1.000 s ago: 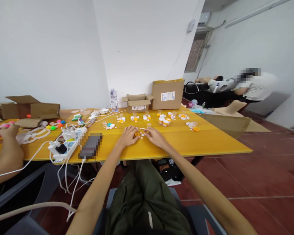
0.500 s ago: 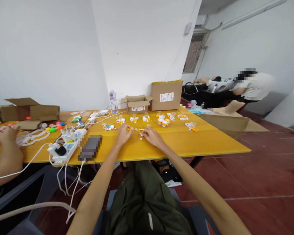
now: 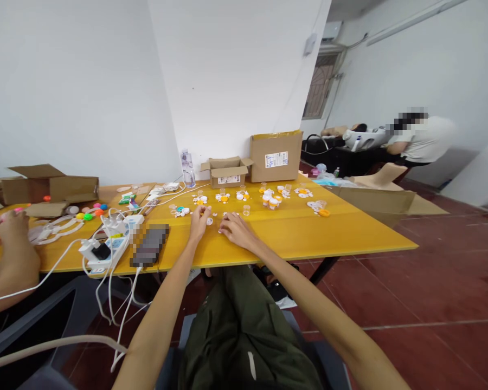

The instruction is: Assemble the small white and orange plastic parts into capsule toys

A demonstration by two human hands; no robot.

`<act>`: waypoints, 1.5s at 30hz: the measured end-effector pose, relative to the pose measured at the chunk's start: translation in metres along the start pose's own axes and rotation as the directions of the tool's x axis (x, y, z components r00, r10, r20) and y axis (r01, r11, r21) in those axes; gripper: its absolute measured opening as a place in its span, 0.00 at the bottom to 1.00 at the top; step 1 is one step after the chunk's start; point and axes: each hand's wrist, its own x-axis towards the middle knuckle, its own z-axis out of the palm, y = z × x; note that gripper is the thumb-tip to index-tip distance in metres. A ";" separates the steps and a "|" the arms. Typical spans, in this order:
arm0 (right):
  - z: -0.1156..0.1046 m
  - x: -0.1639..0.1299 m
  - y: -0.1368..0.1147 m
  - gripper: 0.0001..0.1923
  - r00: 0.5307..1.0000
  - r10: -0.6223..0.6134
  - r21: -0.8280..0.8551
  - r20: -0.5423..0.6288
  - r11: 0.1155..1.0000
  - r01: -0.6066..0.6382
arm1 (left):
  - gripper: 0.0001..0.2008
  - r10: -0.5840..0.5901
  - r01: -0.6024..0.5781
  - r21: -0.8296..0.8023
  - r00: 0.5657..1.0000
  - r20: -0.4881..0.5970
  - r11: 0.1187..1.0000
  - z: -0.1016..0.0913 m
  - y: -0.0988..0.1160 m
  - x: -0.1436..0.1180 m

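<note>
Two hands rest on the yellow surface (image 3: 309, 230) in front of me. My left hand (image 3: 198, 221) lies palm down, fingers loosely extended toward a small white disc (image 3: 209, 221) just beside it; I cannot tell whether it pinches anything. My right hand (image 3: 236, 227) is flat too, fingers spread over a few tiny white pieces (image 3: 223, 215), gripping nothing that I can see. Past the fingers stands a small clear cup (image 3: 246, 209), and farther back lie scattered round orange and white caps (image 3: 272, 199), smooth and plastic-looking. Against the white wall sit two brown cardboard boxes: an open small box (image 3: 226, 172), contents hidden, and a taller closed box (image 3: 275, 156) with a white label. A clear bottle (image 3: 187, 161) stands left of them. To my left are a white power strip (image 3: 109, 244) with tangled cables and bright coloured balls (image 3: 90, 212); another person's hand (image 3: 13, 225) rests there. Dark red tile floor (image 3: 410, 292) surrounds everything.
</note>
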 end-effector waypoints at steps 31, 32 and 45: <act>-0.008 -0.003 0.004 0.09 0.999 0.009 -0.009 -0.038 1.000 -0.009 | 0.12 -0.034 0.037 -0.020 0.990 0.137 0.999 0.001 -0.005 -0.002; -0.008 -0.002 0.001 0.07 1.000 -0.007 0.001 -0.026 1.000 0.007 | 0.12 -0.034 0.037 -0.019 0.990 0.137 0.999 0.001 -0.005 -0.002; 0.005 0.019 0.017 0.05 0.995 0.099 -0.045 -0.012 0.994 -0.099 | 0.13 0.053 -0.066 0.113 0.992 0.116 0.991 0.003 -0.007 -0.003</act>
